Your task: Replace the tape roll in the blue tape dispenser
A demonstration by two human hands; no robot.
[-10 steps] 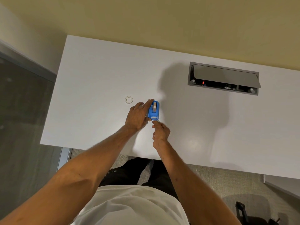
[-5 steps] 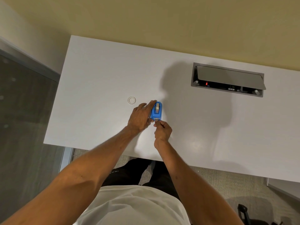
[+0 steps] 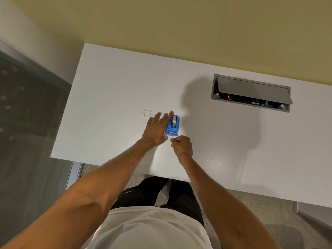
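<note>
The blue tape dispenser (image 3: 173, 125) stands on the white desk (image 3: 111, 90) with a tape roll (image 3: 173, 120) seated in its slot. My left hand (image 3: 156, 130) lies against the dispenser's left side, fingers stretched along it, holding it steady. Just below the dispenser's cutter end, my right hand (image 3: 181, 145) is closed, thumb and forefinger pinched together; a bit of tape between them is too small to make out. A small clear empty ring (image 3: 146, 112) lies flat on the desk, left of the dispenser.
A grey cable box with its lid tilted open (image 3: 251, 93) is set into the desk at the back right. The desk's near edge runs just below my hands, with carpet and my legs under it. A grey partition stands to the left.
My right hand has drawn back from the dispenser's cutter end toward me. My left hand has stayed against the dispenser, with its fingers spread flatter.
</note>
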